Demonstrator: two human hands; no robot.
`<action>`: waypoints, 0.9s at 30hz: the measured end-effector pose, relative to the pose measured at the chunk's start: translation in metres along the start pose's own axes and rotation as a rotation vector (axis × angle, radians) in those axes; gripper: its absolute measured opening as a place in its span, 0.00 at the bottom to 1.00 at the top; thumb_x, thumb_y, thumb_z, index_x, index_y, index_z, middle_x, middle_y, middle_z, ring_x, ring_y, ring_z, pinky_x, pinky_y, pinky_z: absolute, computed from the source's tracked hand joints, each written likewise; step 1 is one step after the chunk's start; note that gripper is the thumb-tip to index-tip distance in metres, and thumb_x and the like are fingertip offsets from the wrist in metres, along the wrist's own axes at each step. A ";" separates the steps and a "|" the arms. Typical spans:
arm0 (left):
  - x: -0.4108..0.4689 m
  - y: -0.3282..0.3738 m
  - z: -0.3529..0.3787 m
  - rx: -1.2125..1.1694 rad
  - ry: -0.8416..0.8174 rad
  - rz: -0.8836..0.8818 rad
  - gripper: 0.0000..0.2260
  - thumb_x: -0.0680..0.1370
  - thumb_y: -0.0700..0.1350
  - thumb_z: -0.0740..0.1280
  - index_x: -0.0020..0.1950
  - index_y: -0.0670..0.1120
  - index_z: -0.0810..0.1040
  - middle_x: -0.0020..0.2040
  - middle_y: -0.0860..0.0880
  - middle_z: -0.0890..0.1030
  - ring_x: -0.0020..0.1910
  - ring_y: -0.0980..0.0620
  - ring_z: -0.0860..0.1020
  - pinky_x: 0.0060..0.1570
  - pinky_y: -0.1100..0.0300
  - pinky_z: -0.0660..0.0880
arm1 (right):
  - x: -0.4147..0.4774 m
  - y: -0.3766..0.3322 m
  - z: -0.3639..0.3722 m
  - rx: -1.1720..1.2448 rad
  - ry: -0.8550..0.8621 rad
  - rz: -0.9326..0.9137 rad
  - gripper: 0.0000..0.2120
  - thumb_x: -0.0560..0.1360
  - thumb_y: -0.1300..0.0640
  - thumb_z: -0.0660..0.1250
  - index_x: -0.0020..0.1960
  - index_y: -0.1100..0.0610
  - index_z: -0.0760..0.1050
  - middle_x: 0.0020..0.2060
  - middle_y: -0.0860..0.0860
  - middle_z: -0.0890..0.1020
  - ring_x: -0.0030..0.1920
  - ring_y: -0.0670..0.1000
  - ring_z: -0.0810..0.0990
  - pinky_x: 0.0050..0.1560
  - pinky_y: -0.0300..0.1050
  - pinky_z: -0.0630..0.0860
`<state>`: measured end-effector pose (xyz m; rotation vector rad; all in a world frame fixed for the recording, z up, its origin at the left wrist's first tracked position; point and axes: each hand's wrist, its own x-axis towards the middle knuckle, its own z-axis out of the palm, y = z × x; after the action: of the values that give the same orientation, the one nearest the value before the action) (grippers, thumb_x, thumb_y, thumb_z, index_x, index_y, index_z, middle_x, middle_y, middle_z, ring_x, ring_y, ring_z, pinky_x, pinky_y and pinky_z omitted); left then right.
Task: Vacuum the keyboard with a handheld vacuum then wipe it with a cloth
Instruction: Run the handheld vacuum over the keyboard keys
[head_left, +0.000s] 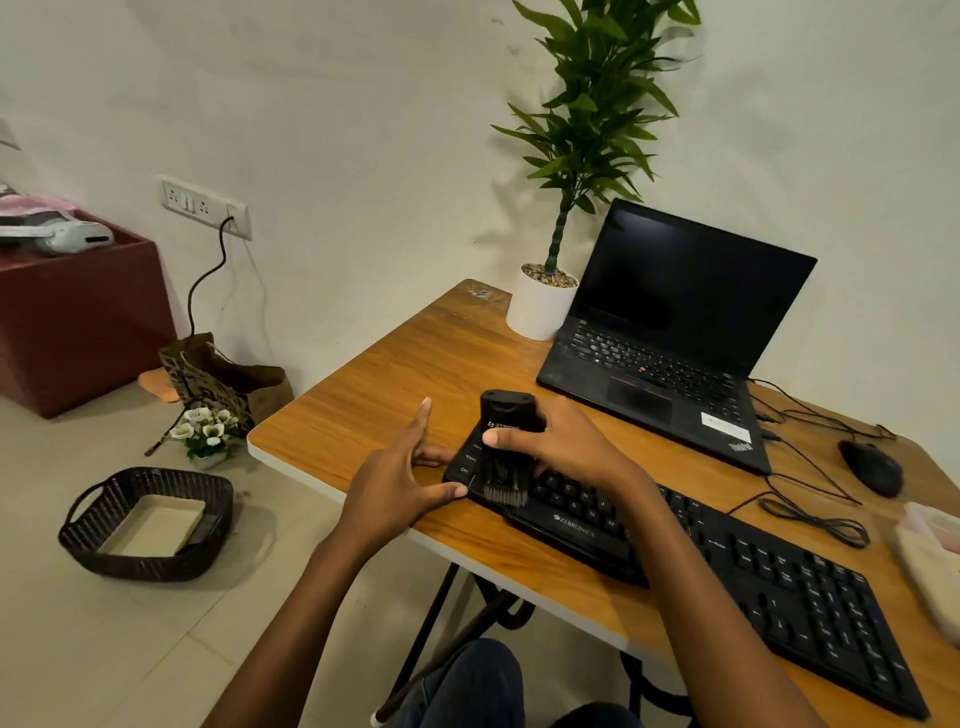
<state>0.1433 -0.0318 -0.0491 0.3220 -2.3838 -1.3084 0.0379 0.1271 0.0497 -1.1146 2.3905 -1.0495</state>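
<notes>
Black handheld vacuum stands brush-down on the left end of the Zebronics keyboard, the right hand with fingers curled round it; the left hand, fingers straight, touches the keyboard's left edge.

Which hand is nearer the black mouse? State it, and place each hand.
Right. The right hand grips the handheld vacuum at the left end of the keyboard, the mouse lying farther right. The left hand touches that end's outer edge, farther away still.
</notes>
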 end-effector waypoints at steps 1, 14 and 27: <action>0.000 0.000 0.000 0.005 0.004 -0.001 0.48 0.68 0.51 0.76 0.77 0.53 0.46 0.52 0.61 0.81 0.54 0.67 0.73 0.49 0.76 0.64 | 0.002 -0.001 0.005 -0.026 0.021 -0.024 0.14 0.70 0.46 0.71 0.51 0.53 0.76 0.43 0.49 0.82 0.43 0.47 0.81 0.40 0.44 0.77; 0.000 0.002 0.001 0.016 0.005 0.004 0.48 0.68 0.51 0.76 0.76 0.53 0.46 0.54 0.61 0.81 0.56 0.66 0.73 0.49 0.76 0.61 | -0.059 0.018 -0.030 0.047 -0.006 0.057 0.10 0.67 0.47 0.71 0.46 0.49 0.76 0.42 0.46 0.82 0.41 0.40 0.82 0.39 0.33 0.77; -0.002 0.005 0.001 0.037 0.016 0.015 0.46 0.69 0.49 0.75 0.77 0.51 0.48 0.55 0.59 0.81 0.56 0.68 0.68 0.56 0.69 0.63 | -0.049 0.002 0.008 -0.018 0.105 -0.049 0.13 0.70 0.48 0.71 0.52 0.49 0.76 0.46 0.44 0.81 0.47 0.41 0.79 0.46 0.36 0.75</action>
<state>0.1446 -0.0279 -0.0452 0.3234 -2.3944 -1.2516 0.0733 0.1615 0.0412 -1.1562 2.4699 -1.1308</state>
